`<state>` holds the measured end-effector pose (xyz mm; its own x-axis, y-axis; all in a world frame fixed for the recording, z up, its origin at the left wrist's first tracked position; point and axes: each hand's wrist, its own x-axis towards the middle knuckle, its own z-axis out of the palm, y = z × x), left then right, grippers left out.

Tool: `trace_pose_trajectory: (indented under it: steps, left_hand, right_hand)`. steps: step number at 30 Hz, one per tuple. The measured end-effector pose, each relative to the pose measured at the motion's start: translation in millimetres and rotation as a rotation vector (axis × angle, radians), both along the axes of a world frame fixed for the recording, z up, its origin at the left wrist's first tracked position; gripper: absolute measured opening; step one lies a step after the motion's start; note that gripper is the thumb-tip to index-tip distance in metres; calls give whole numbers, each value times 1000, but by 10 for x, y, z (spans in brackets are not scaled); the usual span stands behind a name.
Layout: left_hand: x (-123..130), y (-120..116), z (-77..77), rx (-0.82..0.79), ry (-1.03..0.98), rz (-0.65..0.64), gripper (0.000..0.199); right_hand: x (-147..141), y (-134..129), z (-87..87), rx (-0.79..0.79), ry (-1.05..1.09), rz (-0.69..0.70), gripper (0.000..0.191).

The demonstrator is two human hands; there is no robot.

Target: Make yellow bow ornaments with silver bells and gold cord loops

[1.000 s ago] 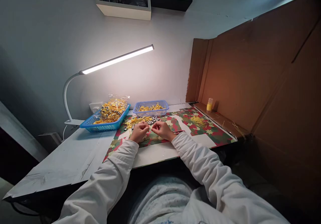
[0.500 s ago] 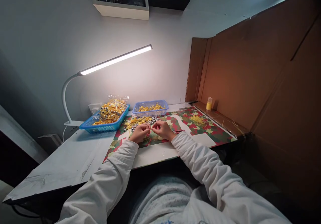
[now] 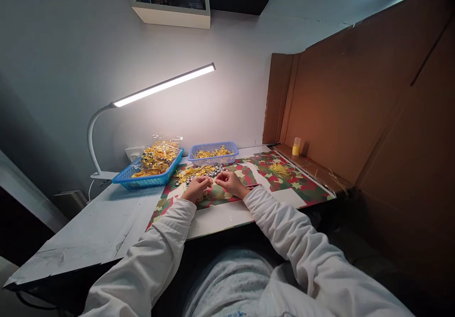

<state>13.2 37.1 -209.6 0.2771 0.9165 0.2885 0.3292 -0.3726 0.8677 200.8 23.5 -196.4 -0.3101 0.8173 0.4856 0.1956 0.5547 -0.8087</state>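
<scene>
My left hand [image 3: 196,189] and my right hand [image 3: 230,184] meet above the camouflage-patterned mat, fingertips pinched close together. Between them runs a thin yellow cord [image 3: 208,195], which dangles in a loose loop under the left fingers. Its ends are too fine to make out, and the fingers hide part of it. Just beyond my hands lies a pile of yellow ribbon-like pieces and cords [image 3: 194,172], with silvery bells or beads [image 3: 216,169] at its right side.
A blue basket [image 3: 149,180] heaped with yellow and silver pieces stands left; a smaller periwinkle basket [image 3: 212,159] stands behind the pile. Yellow cords [image 3: 280,169] lie right. A small yellow bottle [image 3: 296,147] stands by the cardboard wall [image 3: 355,94]. A lamp [image 3: 163,86] hangs over the table.
My left hand's fingers have shifted slightly, and the cord loop beneath them has changed shape. My right hand stays nearly in place.
</scene>
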Motion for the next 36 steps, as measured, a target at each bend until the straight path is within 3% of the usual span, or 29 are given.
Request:
trace_pose_trajectory:
  steps: [6, 11, 18, 26, 36]
  left_hand:
    - [-11, 0, 41, 107, -12, 49, 25]
    - [-1, -21, 66, 129, -2, 19, 23]
    - [10, -3, 8, 32, 7, -18, 24]
    - [-27, 55, -44, -114, -8, 29, 25]
    - [-27, 61, -38, -141, -47, 81, 26]
  right_hand:
    - [-6, -7, 4, -29, 17, 18, 17]
    - [-13, -5, -13, -44, 3, 22, 14]
    - [-19, -5, -14, -34, -7, -2, 15]
    - [-28, 5, -28, -31, -6, 6, 13]
    - [17, -103, 75, 16, 60, -19, 8]
